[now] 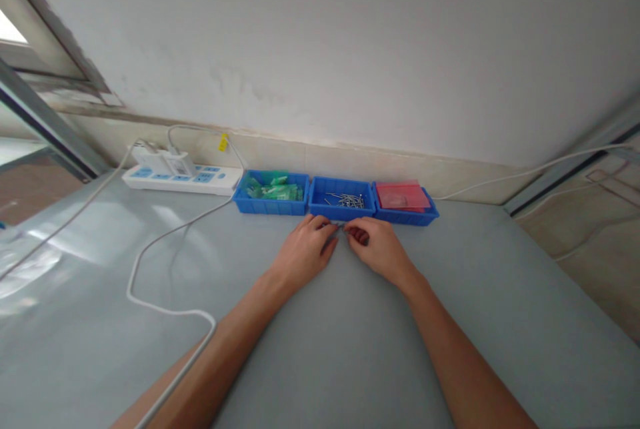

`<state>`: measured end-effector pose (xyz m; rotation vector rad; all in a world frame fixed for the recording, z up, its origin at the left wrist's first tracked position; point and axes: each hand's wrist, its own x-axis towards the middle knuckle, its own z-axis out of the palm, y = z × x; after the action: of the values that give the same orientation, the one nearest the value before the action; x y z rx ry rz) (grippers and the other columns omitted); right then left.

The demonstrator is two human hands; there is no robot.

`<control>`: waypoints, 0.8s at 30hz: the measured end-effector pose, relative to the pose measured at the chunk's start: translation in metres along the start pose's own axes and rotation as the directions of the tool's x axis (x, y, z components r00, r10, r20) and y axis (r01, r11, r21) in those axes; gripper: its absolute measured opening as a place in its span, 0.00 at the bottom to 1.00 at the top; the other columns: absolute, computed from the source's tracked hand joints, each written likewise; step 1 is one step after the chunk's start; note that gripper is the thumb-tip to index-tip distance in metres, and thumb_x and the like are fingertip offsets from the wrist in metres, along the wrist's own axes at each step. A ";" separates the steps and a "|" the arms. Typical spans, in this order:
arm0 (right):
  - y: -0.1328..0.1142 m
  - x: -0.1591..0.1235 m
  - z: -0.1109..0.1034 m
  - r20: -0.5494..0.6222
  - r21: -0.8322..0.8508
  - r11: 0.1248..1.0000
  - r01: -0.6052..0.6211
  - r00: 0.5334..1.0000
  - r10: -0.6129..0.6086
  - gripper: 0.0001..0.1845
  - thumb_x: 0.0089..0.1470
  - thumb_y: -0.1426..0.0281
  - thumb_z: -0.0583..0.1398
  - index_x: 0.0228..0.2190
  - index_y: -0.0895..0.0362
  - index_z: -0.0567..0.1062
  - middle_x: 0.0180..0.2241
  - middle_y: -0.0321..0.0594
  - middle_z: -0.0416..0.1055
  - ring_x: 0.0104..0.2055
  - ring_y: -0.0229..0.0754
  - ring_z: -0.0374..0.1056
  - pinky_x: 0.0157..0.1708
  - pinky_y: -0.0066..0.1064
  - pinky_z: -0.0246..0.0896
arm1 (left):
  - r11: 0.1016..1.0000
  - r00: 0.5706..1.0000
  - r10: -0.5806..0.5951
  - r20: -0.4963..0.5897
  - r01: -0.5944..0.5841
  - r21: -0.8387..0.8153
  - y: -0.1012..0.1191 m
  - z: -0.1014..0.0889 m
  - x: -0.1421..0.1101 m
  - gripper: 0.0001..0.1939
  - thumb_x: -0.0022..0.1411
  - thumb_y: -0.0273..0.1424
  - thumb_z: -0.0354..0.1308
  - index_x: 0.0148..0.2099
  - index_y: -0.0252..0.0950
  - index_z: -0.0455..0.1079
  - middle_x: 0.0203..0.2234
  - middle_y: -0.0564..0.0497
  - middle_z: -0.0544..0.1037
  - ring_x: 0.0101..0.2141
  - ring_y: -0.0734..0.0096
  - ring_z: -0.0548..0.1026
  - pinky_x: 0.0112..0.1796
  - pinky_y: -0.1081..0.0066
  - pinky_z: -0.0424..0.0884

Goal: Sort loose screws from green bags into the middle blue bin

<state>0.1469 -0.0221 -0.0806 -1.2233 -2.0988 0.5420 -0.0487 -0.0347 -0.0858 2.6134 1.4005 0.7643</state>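
Just in front of the middle blue bin (pixel 341 214), my left hand (pixel 306 242) and my right hand (pixel 381 247) meet fingertip to fingertip above the tabletop. A small thin dark piece (pixel 341 226) shows between them, too small to name for sure. The fingers of my right hand are pinched on one end of it. Those of my left hand are curled at the other end, with the thumb lower down. Several loose metal screws or nails (pixel 350 201) lie in the middle bin, behind the hands.
Green plastic packets (pixel 277 190) fill the left blue bin (pixel 270 207). Red plastic bags (pixel 403 195) lie in the right blue bin (pixel 407 217). A power strip (pixel 215 182) with plugged-in chargers stands further left. Its white cable (pixel 165 309) crosses the grey table (pixel 330 362) towards my left forearm. A wall rises behind.
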 end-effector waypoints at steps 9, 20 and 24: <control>0.008 -0.004 -0.035 0.060 -0.076 0.997 0.027 0.998 -0.022 0.16 0.46 0.79 0.62 0.38 0.56 0.81 0.36 0.41 0.79 0.33 0.42 0.72 0.36 0.33 0.67 | 0.997 0.998 -0.059 0.035 0.061 -0.052 -0.002 -0.002 0.001 0.12 0.70 0.25 0.52 0.48 0.36 0.77 0.41 0.45 0.80 0.43 0.59 0.78 0.47 0.61 0.76; 0.011 -0.004 -0.031 0.194 0.025 1.000 0.004 0.981 -0.009 0.17 0.54 0.79 0.61 0.44 0.53 0.79 0.32 0.38 0.77 0.34 0.42 0.71 0.38 0.33 0.64 | 1.000 1.000 -0.024 0.019 0.024 0.005 0.001 -0.001 0.000 0.11 0.69 0.27 0.55 0.50 0.36 0.76 0.42 0.44 0.79 0.44 0.57 0.77 0.47 0.59 0.76; 0.013 -0.005 -0.033 0.163 0.132 0.990 -0.042 0.986 0.020 0.15 0.56 0.76 0.61 0.45 0.52 0.73 0.32 0.35 0.74 0.34 0.41 0.71 0.39 0.34 0.65 | 1.000 1.000 -0.021 0.024 0.021 0.006 0.001 -0.001 0.000 0.12 0.70 0.27 0.54 0.50 0.35 0.76 0.43 0.43 0.79 0.44 0.56 0.76 0.47 0.58 0.76</control>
<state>0.1798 -0.0195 -0.0672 -1.1702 -2.1395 0.8090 -0.0486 -0.0353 -0.0842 2.5991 1.4232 0.7257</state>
